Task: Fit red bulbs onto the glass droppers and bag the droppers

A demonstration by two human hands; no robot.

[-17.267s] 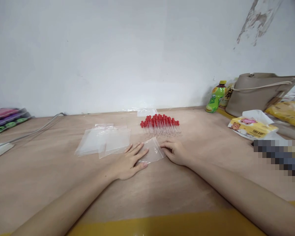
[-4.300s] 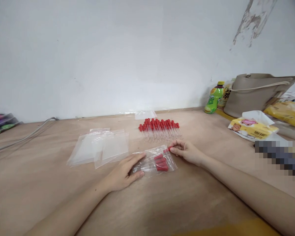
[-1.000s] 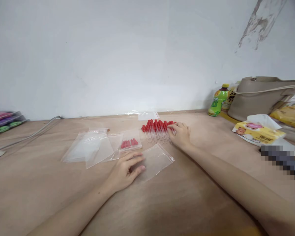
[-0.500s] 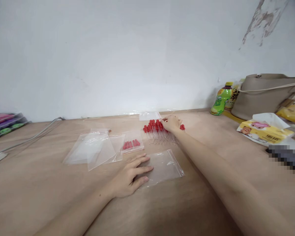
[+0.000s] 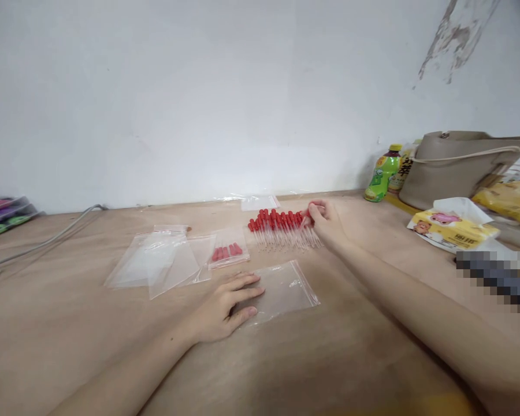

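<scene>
My left hand [image 5: 225, 306] lies flat with fingers spread over the left edge of a clear zip bag [image 5: 281, 292]. Beyond that bag lies a row of droppers [image 5: 277, 222], clear thin tubes with red rubber bulbs pointing to the wall. At the row's right end my right hand [image 5: 325, 219] pinches the red bulb of one dropper [image 5: 311, 208]; whether it is lifted off the table I cannot tell. Left of the row, another zip bag [image 5: 229, 263] holds several red bulbs [image 5: 226, 252].
Overlapping clear bags [image 5: 164, 260] lie at the left, and a white packet [image 5: 260, 203] sits by the wall. A grey cable [image 5: 78, 216] runs at far left. A green bottle [image 5: 383, 176], a beige bag [image 5: 442, 170] and a tissue pack [image 5: 455, 228] stand at right.
My right hand has moved right from the middle of the dropper row to its right end, a red bulb now showing between its fingers. My left hand stays on the bag.
</scene>
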